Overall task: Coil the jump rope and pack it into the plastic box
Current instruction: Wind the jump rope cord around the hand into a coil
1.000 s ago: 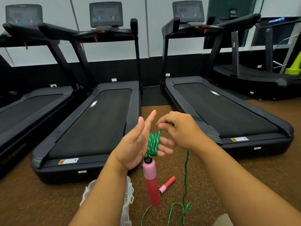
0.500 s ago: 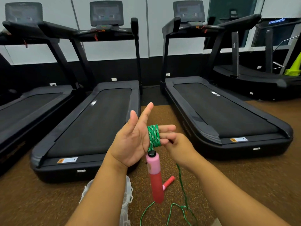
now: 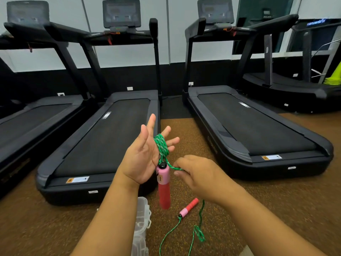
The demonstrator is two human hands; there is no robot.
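The green jump rope (image 3: 161, 147) is wound in several turns round the spread fingers of my left hand (image 3: 143, 156), held palm up. One pink and red handle (image 3: 163, 187) hangs from the coil below that hand. My right hand (image 3: 198, 175) sits lower right of the coil and pinches the rope strand leading off it. The loose rope (image 3: 198, 232) trails down to the floor, where the second handle (image 3: 189, 207) lies. A clear plastic box (image 3: 141, 226) stands on the floor beside my left forearm, partly hidden by it.
Black treadmills stand in a row ahead: one (image 3: 103, 137) behind my left hand, one (image 3: 254, 130) to the right, another (image 3: 22, 122) at far left. Brown speckled floor (image 3: 276, 209) lies around me. Yellow-green cones (image 3: 335, 78) are stacked at the far right.
My right hand has dropped from beside the coil to lower right, drawing the rope strand down with it. The left hand's fingers have spread and risen slightly. The hanging handle swings a little.
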